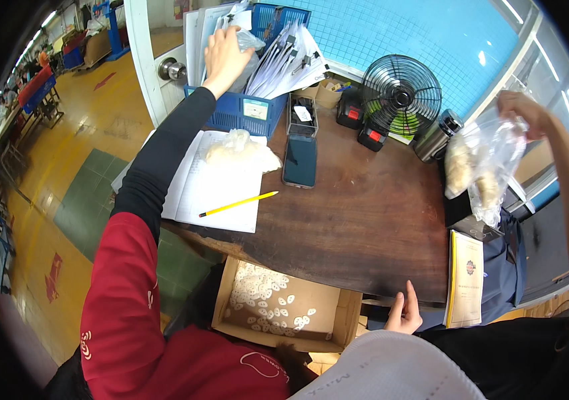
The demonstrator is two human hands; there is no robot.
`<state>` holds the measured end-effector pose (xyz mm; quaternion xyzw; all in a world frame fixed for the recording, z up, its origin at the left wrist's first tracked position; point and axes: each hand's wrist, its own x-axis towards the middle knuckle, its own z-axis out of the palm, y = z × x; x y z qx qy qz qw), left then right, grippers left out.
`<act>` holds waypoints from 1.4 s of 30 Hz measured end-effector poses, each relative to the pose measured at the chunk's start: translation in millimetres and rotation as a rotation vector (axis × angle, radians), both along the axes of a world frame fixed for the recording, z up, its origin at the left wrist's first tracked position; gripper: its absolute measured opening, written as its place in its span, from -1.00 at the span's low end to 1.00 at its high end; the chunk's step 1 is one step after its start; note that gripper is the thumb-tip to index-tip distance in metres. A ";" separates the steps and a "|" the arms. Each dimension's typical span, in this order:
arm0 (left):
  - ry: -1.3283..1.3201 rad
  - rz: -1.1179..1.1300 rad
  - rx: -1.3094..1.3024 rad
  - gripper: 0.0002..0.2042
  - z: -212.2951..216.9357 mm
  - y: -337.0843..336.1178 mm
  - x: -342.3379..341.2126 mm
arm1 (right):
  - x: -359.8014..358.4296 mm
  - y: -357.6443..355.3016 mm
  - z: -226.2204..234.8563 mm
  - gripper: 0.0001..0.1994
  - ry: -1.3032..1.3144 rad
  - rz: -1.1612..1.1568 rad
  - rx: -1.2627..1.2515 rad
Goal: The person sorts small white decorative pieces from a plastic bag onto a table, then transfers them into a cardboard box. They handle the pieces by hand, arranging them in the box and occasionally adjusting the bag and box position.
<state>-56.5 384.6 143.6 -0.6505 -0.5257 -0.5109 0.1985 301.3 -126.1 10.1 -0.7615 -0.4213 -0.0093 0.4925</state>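
Observation:
My left hand (223, 57) reaches far forward in a black undersleeve and red sleeve to a blue plastic basket (241, 113) at the back of the dark wooden table (371, 227). Its fingers close over a clear plastic bag (248, 41) lying among clipped white papers (284, 60) in the basket. My right hand (404, 312) rests at the table's near edge with fingers loosely apart, holding nothing. At the right, another person's hand (521, 110) holds up a clear bag of pale pieces (481, 160).
On the table lie an open white ledger (214, 190) with a yellow pencil (238, 204), a crumpled bag of white pieces (238, 148), a dark phone (300, 160), a black fan (401, 93) and a metal flask (436, 137). A cardboard box of small white pieces (278, 310) sits below the edge.

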 end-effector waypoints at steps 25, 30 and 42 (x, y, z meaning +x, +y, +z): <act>-0.574 -0.692 0.540 -0.89 101.2 -77.5 -117.6 | -100.6 26.0 27.6 -0.74 0.027 0.629 0.116; -0.652 -0.934 0.333 -0.90 97.3 -153.9 -147.9 | -112.1 29.3 37.5 -0.55 0.206 0.706 0.113; -0.980 -1.583 -0.300 -0.94 49.4 -271.5 -182.1 | -124.3 42.5 42.3 -0.77 0.758 0.596 0.269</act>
